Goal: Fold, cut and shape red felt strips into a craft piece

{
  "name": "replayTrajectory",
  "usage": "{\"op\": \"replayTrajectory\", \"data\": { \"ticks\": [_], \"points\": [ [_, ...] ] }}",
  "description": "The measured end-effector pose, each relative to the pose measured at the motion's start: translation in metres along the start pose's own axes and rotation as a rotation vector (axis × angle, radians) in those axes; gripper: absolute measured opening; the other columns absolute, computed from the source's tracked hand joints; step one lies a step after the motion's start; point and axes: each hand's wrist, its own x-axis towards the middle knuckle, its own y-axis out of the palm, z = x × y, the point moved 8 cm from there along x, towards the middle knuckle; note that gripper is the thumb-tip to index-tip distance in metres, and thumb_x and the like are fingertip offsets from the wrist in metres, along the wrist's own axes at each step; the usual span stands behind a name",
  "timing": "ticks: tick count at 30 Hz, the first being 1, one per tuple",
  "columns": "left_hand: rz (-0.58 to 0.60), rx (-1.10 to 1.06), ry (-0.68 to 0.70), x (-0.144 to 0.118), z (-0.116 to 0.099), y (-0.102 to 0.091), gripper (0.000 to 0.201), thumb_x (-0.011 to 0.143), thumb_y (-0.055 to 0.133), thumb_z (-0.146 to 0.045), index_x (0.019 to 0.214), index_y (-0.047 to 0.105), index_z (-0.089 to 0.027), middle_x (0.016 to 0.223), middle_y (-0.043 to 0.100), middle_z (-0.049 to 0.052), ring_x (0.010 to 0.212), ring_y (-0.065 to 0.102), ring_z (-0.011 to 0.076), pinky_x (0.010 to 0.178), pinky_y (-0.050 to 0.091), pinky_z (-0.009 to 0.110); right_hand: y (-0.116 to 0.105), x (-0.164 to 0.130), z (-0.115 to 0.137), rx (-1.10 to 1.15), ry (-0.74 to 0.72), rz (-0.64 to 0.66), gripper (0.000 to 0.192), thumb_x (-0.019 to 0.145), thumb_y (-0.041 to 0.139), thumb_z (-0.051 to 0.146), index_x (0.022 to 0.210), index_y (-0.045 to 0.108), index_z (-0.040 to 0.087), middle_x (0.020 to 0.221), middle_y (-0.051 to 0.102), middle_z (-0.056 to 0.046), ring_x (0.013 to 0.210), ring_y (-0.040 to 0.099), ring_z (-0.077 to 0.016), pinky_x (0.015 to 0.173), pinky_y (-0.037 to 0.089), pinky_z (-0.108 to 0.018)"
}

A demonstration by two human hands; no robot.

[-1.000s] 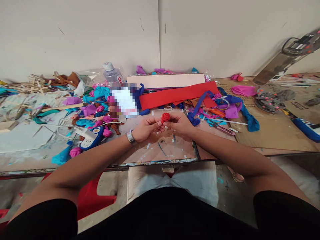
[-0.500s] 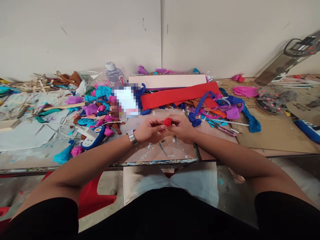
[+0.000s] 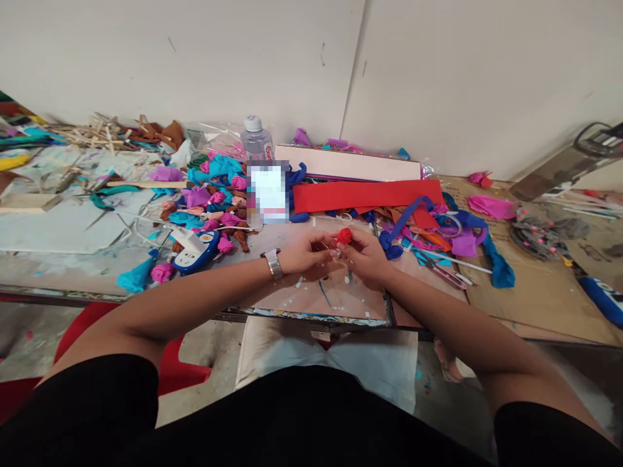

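A small rolled red paper rose (image 3: pixel 344 236) sits upright in my right hand (image 3: pixel 366 255), its base pinched between thumb and fingers. My left hand (image 3: pixel 304 253), with a metal-band watch (image 3: pixel 273 263) on the wrist, meets it from the other side. The left thumb and fingertips are closed just below the bloom, near a thin pale strand; what they pinch is too small to make out. Behind both hands lies a long folded red paper strip (image 3: pixel 365 196). Blue ribbon-like strips (image 3: pixel 407 217) lie to the right of it.
A blurred bright phone-like screen (image 3: pixel 267 191) stands beside a water bottle (image 3: pixel 257 139). Coloured paper flowers (image 3: pixel 214 198) and a blue-white power strip (image 3: pixel 195 254) lie left. A pink-handled cutter (image 3: pixel 450 277), cardboard (image 3: pixel 511 305) and a tilted dark bottle (image 3: pixel 555 172) are right.
The view has turned and tilted slightly, so the table appears shifted right. The rose leans a little more to the right hand's side, and the left fingertips have slid lower beneath it.
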Motion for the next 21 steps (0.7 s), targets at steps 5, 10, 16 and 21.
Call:
{"op": "replayTrajectory", "data": {
  "ticks": [5, 10, 16, 21],
  "points": [
    [0.158, 0.285, 0.172, -0.007, -0.013, 0.017, 0.028, 0.099, 0.072, -0.044, 0.1, 0.08, -0.017, 0.097, 0.082, 0.01, 0.082, 0.074, 0.019, 0.078, 0.055, 0.03, -0.016, 0.01, -0.011, 0.057, 0.122, -0.103, 0.038, 0.096, 0.073, 0.06, 0.102, 0.077, 0.023, 0.1, 0.067, -0.005, 0.071, 0.06, -0.0155, 0.066, 0.053, -0.033],
    [0.264, 0.428, 0.398, -0.016, -0.03, 0.03, 0.024, 0.104, 0.067, -0.039, 0.1, 0.082, -0.021, 0.099, 0.083, 0.01, 0.09, 0.076, 0.0207, 0.086, 0.054, 0.031, 0.003, 0.019, -0.027, 0.046, 0.268, 0.057, 0.039, 0.088, 0.081, 0.058, 0.098, 0.076, 0.021, 0.079, 0.066, 0.0, 0.062, 0.059, -0.0156, 0.059, 0.049, -0.032],
    [0.421, 0.511, 0.53, -0.027, -0.035, 0.047, 0.028, 0.107, 0.062, -0.042, 0.1, 0.082, -0.023, 0.1, 0.084, 0.011, 0.095, 0.076, 0.0226, 0.088, 0.052, 0.033, 0.04, 0.053, -0.02, 0.095, 0.289, 0.078, 0.049, 0.072, 0.094, 0.051, 0.102, 0.066, 0.022, 0.092, 0.076, -0.003, 0.072, 0.067, -0.0176, 0.066, 0.054, -0.032],
    [0.432, 0.547, 0.465, -0.033, -0.034, 0.051, 0.02, 0.102, 0.07, -0.042, 0.106, 0.081, -0.026, 0.096, 0.085, 0.006, 0.083, 0.077, 0.0199, 0.068, 0.046, 0.031, 0.094, 0.097, 0.013, -0.155, 0.111, 0.275, 0.036, 0.084, 0.088, 0.043, 0.105, 0.066, 0.024, 0.088, 0.077, 0.0, 0.068, 0.061, -0.0154, 0.067, 0.045, -0.03]
  ]
}}
